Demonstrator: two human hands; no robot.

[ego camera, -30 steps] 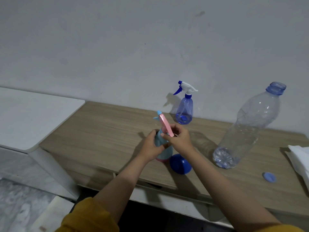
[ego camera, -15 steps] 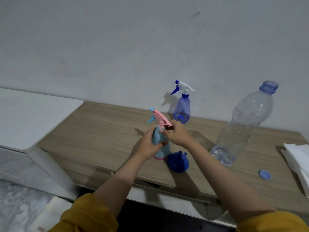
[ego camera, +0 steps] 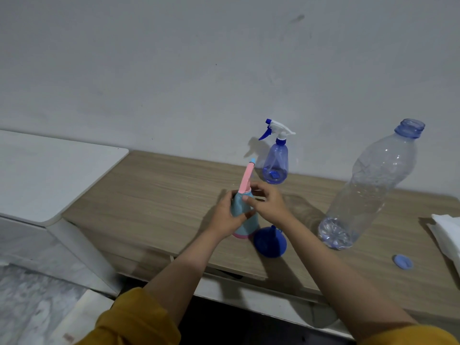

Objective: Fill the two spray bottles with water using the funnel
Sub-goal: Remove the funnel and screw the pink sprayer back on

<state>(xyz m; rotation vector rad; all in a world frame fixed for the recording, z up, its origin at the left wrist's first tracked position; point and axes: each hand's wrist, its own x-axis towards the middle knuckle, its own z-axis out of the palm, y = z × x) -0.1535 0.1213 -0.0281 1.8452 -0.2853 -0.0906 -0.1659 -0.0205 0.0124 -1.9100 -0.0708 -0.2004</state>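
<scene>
- Pink spray head (ego camera: 246, 179): being turned on the neck of the light-blue bottle; half a second ago its nozzle was pointing left, and it is now being seen almost end-on, standing up and slightly tilted. By this reading it is being screwed, though whether on or off cannot be told from these views.
- Light-blue bottle (ego camera: 242, 217): being kept upright on the tabletop (ego camera: 159, 195), in the same spot as before, near the front edge. Its water level is not being shown through the opaque wall.
- Left hand (ego camera: 227, 216): being wrapped round the body of the light-blue bottle, fingers and thumb curled close; the grip is narrow and is holding the bottle steady.
- Right hand (ego camera: 267, 202): being held at the collar below the pink spray head, fingertips curled in and pinching there; the grip is narrow.
- Funnel (ego camera: 270, 241): being left mouth-down on the tabletop, just beside the light-blue bottle, untouched.
- Second spray bottle (ego camera: 275, 165): being left at the back by the wall, head on, with only a little water at the bottom.
- Large water bottle (ego camera: 368, 190): being left uncapped to the right, nearly empty; its cap (ego camera: 402, 262) is lying apart, near the front edge.
- Judgement: the task is looking either barely begun or well along, depending on the direction of the turn.
</scene>
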